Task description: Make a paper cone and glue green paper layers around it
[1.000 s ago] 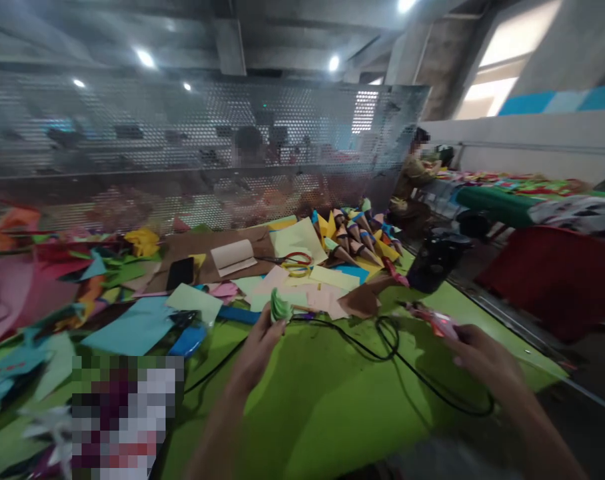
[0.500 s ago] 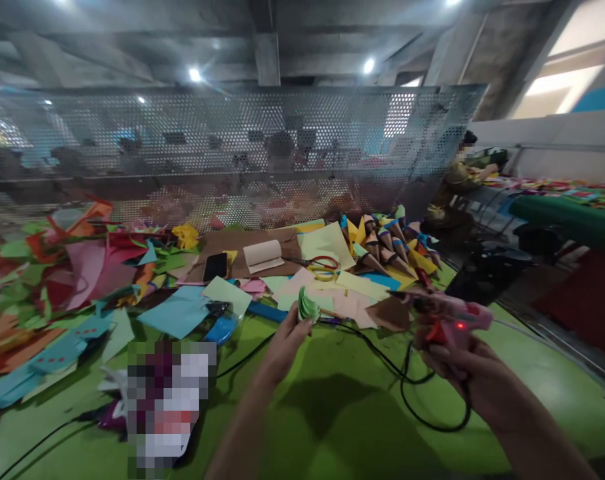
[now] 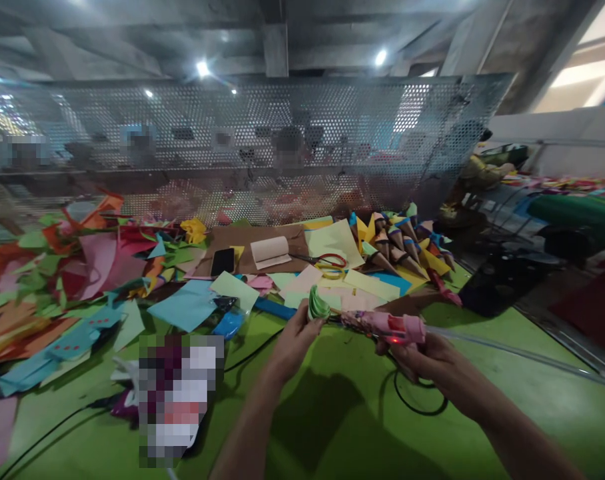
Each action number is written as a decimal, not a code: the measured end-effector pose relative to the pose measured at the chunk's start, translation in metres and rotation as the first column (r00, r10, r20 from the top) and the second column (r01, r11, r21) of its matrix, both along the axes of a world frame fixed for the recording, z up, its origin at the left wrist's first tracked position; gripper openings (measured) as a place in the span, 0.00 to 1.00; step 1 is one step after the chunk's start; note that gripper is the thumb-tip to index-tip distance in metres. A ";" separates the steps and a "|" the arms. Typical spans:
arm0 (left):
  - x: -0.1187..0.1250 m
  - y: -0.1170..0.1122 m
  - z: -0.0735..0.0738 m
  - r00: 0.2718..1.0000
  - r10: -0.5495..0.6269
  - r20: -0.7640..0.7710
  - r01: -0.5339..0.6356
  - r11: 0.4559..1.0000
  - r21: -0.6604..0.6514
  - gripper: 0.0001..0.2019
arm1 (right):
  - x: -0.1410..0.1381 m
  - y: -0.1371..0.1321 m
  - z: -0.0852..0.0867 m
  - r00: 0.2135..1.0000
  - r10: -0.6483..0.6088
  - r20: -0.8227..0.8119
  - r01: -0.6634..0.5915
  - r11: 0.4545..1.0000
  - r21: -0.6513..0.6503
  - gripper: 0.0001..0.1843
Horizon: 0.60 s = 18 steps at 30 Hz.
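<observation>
My left hand pinches a small rolled green paper piece above the green table. My right hand is closed round a pink glue gun, held level with its nozzle pointing left and almost touching the green paper piece. A clear glue stick juts from the gun's back toward the right. The gun's black cord loops on the table under my right hand.
Coloured paper sheets and scraps cover the left and far table. Red-handled scissors, a black phone, a paper roll and several paper cones lie beyond my hands. A perforated metal screen stands behind. A black device sits at right.
My right hand picked up the glue gun from the table and swung it left until its nozzle reached the green paper piece. The left hand kept holding that piece.
</observation>
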<state>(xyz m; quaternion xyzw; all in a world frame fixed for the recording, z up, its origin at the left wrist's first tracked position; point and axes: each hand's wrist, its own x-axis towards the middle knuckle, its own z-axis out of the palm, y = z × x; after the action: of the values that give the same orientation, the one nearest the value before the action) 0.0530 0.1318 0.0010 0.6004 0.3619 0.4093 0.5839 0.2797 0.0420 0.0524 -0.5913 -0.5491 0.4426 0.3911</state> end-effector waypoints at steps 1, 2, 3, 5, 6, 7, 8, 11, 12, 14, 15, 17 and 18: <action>0.000 0.000 -0.001 1.000 0.001 -0.015 -0.001 1.000 0.004 0.19 | 0.000 0.000 0.000 1.000 -0.001 0.021 0.001 1.000 0.008 0.32; 0.000 0.001 -0.002 1.000 0.000 -0.026 0.000 1.000 0.008 0.19 | 0.000 0.001 0.000 0.999 -0.003 0.038 0.002 1.000 0.016 0.30; 0.000 0.001 -0.003 1.000 -0.002 -0.031 0.002 1.000 0.014 0.19 | 0.000 0.001 0.000 0.999 -0.004 0.053 0.003 1.000 0.023 0.29; 0.000 0.002 -0.005 1.000 -0.012 -0.027 0.013 0.999 0.035 0.19 | 0.000 0.001 -0.002 0.997 -0.006 0.071 0.004 1.000 0.031 0.27; 0.000 0.002 -0.005 1.000 -0.022 -0.020 0.023 0.999 0.049 0.18 | 0.000 0.001 -0.003 0.997 -0.007 0.074 0.004 0.999 0.037 0.26; 0.000 0.002 -0.005 0.999 -0.035 -0.013 0.035 0.997 0.064 0.17 | 0.000 0.002 -0.003 0.997 -0.005 0.078 0.002 0.999 0.043 0.25; 0.000 0.002 -0.004 0.999 -0.045 -0.009 0.046 0.996 0.077 0.17 | 0.000 0.002 -0.004 0.997 -0.003 0.083 -0.002 0.999 0.052 0.24; 0.000 0.002 -0.004 0.998 -0.051 -0.029 0.053 0.995 0.087 0.15 | 0.001 0.002 -0.005 0.994 0.000 0.105 -0.009 0.996 0.093 0.20; 0.000 0.002 -0.004 0.998 -0.046 -0.042 0.049 0.995 0.088 0.15 | 0.002 0.002 -0.005 0.993 0.000 0.114 -0.012 0.995 0.100 0.20; -0.001 0.001 -0.004 0.997 -0.037 -0.068 0.043 0.995 0.090 0.14 | 0.004 0.002 -0.006 0.992 -0.001 0.127 -0.011 0.995 0.095 0.19; -0.001 0.001 -0.004 0.996 -0.036 -0.076 0.043 0.995 0.091 0.15 | 0.005 0.002 -0.007 0.991 0.000 0.134 -0.012 0.996 0.086 0.19; -0.001 0.001 -0.003 0.996 -0.035 -0.084 0.043 0.995 0.092 0.15 | 0.006 0.002 -0.010 0.990 0.002 0.141 -0.013 0.997 0.074 0.18; -0.001 0.001 -0.003 0.996 -0.036 -0.086 0.043 0.995 0.090 0.15 | 0.006 0.002 -0.011 0.990 0.005 0.140 -0.016 0.997 0.076 0.18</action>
<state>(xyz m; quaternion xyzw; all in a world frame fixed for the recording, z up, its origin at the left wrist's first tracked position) 0.0524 0.1333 -0.0022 0.6504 0.3551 0.3881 0.5479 0.2860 0.0441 0.0416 -0.6023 -0.5949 0.3806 0.3720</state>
